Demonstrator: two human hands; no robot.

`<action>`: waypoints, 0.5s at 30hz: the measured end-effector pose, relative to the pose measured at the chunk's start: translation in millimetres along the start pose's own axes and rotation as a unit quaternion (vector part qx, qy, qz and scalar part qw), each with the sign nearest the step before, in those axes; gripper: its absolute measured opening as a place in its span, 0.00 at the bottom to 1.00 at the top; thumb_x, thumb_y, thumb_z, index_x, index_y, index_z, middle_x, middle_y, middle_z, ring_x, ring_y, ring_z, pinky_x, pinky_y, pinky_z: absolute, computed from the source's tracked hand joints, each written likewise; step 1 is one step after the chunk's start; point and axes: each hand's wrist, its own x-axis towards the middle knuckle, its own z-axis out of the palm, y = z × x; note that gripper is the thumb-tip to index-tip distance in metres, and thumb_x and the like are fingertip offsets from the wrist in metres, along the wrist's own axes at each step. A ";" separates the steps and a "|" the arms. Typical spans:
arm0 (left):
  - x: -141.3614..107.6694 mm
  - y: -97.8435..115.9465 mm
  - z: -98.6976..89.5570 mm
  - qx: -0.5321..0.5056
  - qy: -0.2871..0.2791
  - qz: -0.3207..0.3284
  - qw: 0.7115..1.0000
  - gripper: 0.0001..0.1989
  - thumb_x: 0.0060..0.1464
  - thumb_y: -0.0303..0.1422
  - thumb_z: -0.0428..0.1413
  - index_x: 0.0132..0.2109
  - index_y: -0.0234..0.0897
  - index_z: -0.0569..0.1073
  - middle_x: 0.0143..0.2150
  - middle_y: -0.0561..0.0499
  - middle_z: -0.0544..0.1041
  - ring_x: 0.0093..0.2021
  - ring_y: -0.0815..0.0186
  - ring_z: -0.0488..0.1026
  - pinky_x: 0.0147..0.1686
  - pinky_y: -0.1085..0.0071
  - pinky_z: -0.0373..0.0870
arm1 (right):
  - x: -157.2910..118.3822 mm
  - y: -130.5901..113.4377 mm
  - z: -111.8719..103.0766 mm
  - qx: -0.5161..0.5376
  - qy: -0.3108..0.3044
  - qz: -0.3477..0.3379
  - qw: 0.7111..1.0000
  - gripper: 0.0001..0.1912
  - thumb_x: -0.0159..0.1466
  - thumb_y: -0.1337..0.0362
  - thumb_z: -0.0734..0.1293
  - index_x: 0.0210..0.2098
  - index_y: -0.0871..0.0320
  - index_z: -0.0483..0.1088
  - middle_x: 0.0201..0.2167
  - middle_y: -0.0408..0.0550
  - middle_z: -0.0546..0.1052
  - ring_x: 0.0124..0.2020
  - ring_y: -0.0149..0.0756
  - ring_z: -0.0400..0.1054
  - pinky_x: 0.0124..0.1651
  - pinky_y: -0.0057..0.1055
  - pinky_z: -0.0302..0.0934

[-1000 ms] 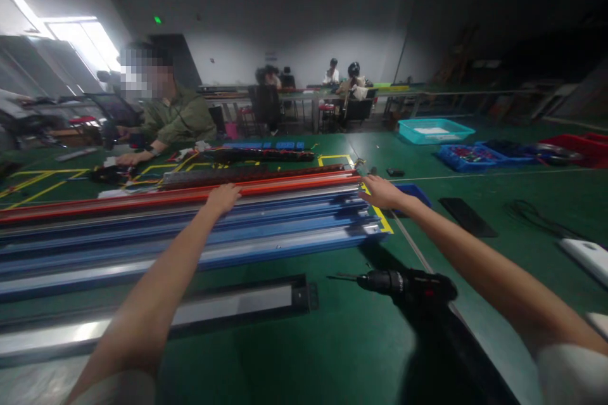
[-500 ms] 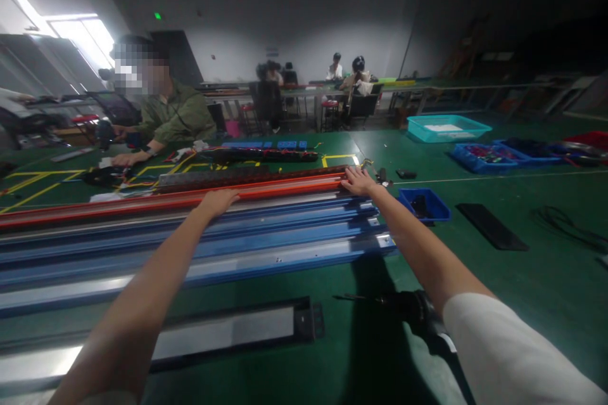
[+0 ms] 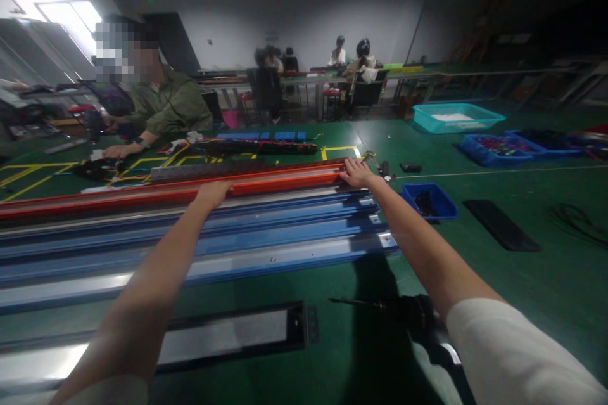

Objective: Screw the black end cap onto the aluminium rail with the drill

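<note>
A long orange-red rail (image 3: 280, 180) runs across the view behind several blue rails (image 3: 285, 229). My left hand (image 3: 213, 194) is closed over the rail near its middle, its fingertips mostly hidden behind the near edge. At the rail's right end my right hand (image 3: 356, 173) grips it, fingers over the top. Nearer to me lies a dark-framed panel (image 3: 228, 335) with a pale face. A power drill (image 3: 413, 313) with a long bit rests under my right forearm.
Across the green table (image 3: 475, 192) a person in a green jacket (image 3: 173, 101) works with wires. Blue bins (image 3: 430, 201), a teal tray (image 3: 458, 118) and a black plate (image 3: 501, 225) stand to the right. A dark wire bundle (image 3: 266, 146) lies behind the rails.
The orange-red rail looks tilted and lifted a little, showing more of its front side, with both hands still on it. The camera view has shifted slightly.
</note>
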 end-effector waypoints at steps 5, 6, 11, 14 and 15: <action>8.4 0.6 -0.4 0.017 -0.009 -0.028 0.999 0.23 0.69 0.43 0.62 0.65 0.37 0.74 0.63 0.41 0.77 0.59 0.55 0.78 0.58 0.50 0.80 | 5.8 2.7 5.5 0.004 0.016 0.006 1.000 0.46 0.77 0.43 0.49 0.84 0.67 0.45 0.84 0.61 0.46 0.84 0.62 0.39 0.83 0.57 0.38; 9.8 0.5 0.4 0.018 -0.008 -0.031 0.999 0.23 0.69 0.43 0.62 0.64 0.37 0.74 0.63 0.41 0.77 0.58 0.55 0.78 0.57 0.50 0.80 | 6.9 3.0 5.9 0.005 0.019 0.006 1.000 0.46 0.77 0.43 0.49 0.84 0.67 0.45 0.84 0.61 0.46 0.84 0.62 0.39 0.83 0.57 0.38; 13.3 -0.6 7.9 0.021 0.016 -0.033 0.999 0.22 0.69 0.43 0.62 0.63 0.36 0.75 0.61 0.42 0.78 0.57 0.56 0.79 0.56 0.52 0.81 | 9.4 1.9 7.2 0.012 0.033 0.000 0.999 0.46 0.77 0.43 0.50 0.83 0.70 0.47 0.83 0.64 0.48 0.84 0.60 0.40 0.83 0.55 0.36; 8.0 -4.9 10.6 0.024 0.061 0.000 0.998 0.22 0.69 0.43 0.61 0.64 0.36 0.75 0.62 0.41 0.77 0.58 0.55 0.78 0.57 0.50 0.80 | 3.6 -0.2 8.2 0.023 0.057 -0.002 0.998 0.46 0.78 0.44 0.50 0.83 0.70 0.44 0.84 0.63 0.45 0.84 0.57 0.37 0.83 0.54 0.34; 4.8 -7.9 10.7 0.025 0.080 0.017 0.996 0.23 0.70 0.43 0.61 0.65 0.37 0.74 0.64 0.41 0.76 0.60 0.54 0.77 0.58 0.50 0.79 | 0.1 -0.8 8.2 0.026 0.069 -0.002 0.997 0.46 0.78 0.45 0.49 0.84 0.71 0.42 0.84 0.62 0.42 0.85 0.56 0.34 0.83 0.55 0.33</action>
